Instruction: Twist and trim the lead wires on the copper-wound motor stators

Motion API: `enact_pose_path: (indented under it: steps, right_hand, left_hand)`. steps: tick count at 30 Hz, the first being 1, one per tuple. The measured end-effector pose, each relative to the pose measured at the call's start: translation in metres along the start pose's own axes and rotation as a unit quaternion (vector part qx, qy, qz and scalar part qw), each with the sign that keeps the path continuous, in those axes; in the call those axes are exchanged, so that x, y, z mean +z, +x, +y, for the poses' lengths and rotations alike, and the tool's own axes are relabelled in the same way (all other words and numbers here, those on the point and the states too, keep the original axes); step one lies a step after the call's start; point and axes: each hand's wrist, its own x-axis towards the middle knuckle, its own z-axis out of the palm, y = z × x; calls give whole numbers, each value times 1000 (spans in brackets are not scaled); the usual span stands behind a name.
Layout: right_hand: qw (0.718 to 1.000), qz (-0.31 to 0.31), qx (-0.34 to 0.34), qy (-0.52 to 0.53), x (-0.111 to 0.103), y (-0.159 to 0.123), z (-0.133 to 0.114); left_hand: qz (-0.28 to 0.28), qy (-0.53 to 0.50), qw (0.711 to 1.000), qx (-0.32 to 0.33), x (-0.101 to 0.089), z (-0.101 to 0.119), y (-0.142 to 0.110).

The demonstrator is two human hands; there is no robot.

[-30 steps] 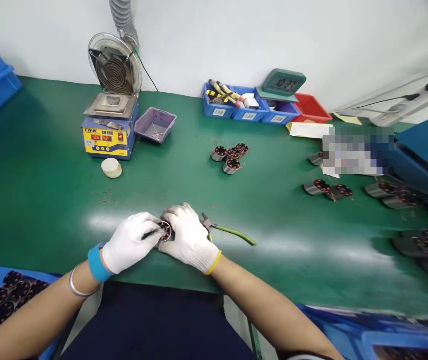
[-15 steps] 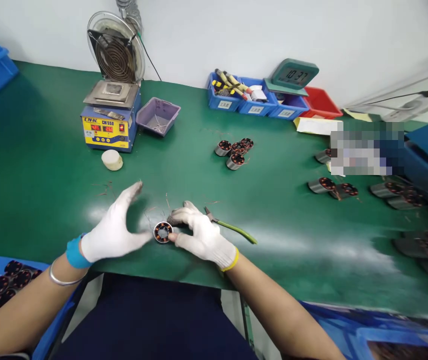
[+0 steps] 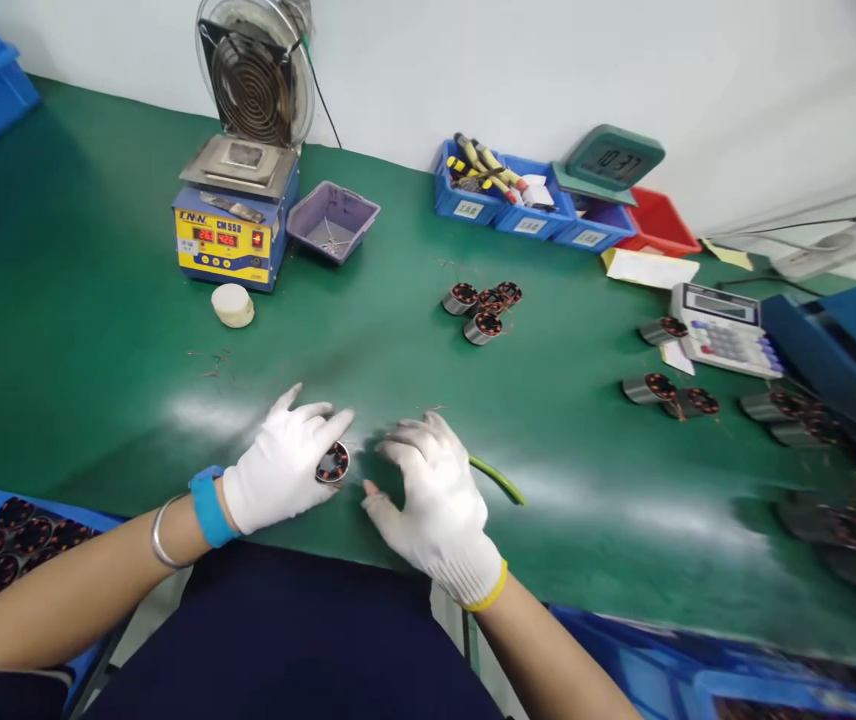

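Observation:
My left hand [image 3: 285,462], in a white glove, is closed around a round motor stator [image 3: 333,462] with a metal rim, dark core and copper windings. The stator is at the near part of the green table, its open end facing up. To its right, my gloved right hand [image 3: 432,500] has its fingers apart and nothing in them. Beneath and beyond that hand lie cutting pliers, of which only a green handle [image 3: 498,480] shows; their jaws are hidden. Thin wire scraps [image 3: 351,443] are near the stator.
Several stators [image 3: 483,327] stand mid-table, with more at the right beside a calculator [image 3: 724,325]. A soldering pot [image 3: 233,230], a purple tray [image 3: 334,220] and a pale round block [image 3: 233,305] are at the back left. Blue tool bins [image 3: 468,208] line the wall.
My left hand has come in from the left and closed on the stator. My right hand has let go of it and moved right, over the pliers. The view has shifted slightly.

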Motion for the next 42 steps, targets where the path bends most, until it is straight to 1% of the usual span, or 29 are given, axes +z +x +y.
enact_pose_path:
  steps: [1,2,4,6,8,10,12,14,16,18,20,22,24,26,28,29,31,34,37,40,42]
  right_hand:
    - [999,9,-36,-12,-1,4,-3]
    - [997,5,-67,-23,-1,8,-7]
    - [992,-29,-115,-48,2,14,-10]
    - [986,-60,-138,-72,7,15,-9]
    - [985,-68,-129,-96,12,11,-4]
    - [984,-75,-103,-126,14,6,-1]
    - [979,-104,-89,-148,13,3,0]
    - [972,-148,-97,-152,10,3,-2]
    - [967,-180,-111,-145,7,6,-4]
    - [961,-202,-122,-145,6,9,-3]
    - [956,-222,-119,-149,6,11,0]
    - [958,-235,-84,-142,5,10,3]
    - [962,-245,-28,-119,3,9,4]
    - [963,-252,23,-95,-1,7,3]
    - [961,-259,55,-75,-6,6,1]
    - [960,-263,71,-70,-8,6,0]
    - [955,-273,98,-67,-11,8,-2]
    - [949,-288,119,-54,-13,10,-1]
    - [944,-296,145,-16,-13,12,3]
    - [939,-288,186,42,-16,11,7]
    - [934,-286,200,78,-17,6,7]
  left_hand:
    - [9,3,1000,-6,1,0,0]
    - [17,6,1000,-9,1,0,-1]
    - [26,14,999,-13,2,0,-1]
    - [31,21,999,-16,4,1,-1]
    - [34,23,999,-20,5,1,-2]
    - [34,26,999,-23,6,1,-3]
    - [41,25,999,-26,6,2,-5]
    - [75,23,997,-22,5,3,-8]
    - [104,18,994,-6,3,5,-10]
    - [99,15,995,8,1,7,-12]
    - [76,18,997,7,0,8,-12]
    - [60,34,998,-4,-1,10,-11]
    - [33,52,998,-6,-4,11,-8]
    - [-15,56,998,-6,-7,11,-2]
    - [-69,38,997,-5,-10,9,4]
    - [-85,26,996,-6,-11,8,6]
    - [-97,-7,995,-8,-11,5,10]
    - [-122,-67,990,2,-11,1,11]
    - [-159,-80,984,20,-12,-2,10]
    - [-163,-70,984,36,-11,-3,11]
    - [-153,-80,984,45,-10,-4,11]
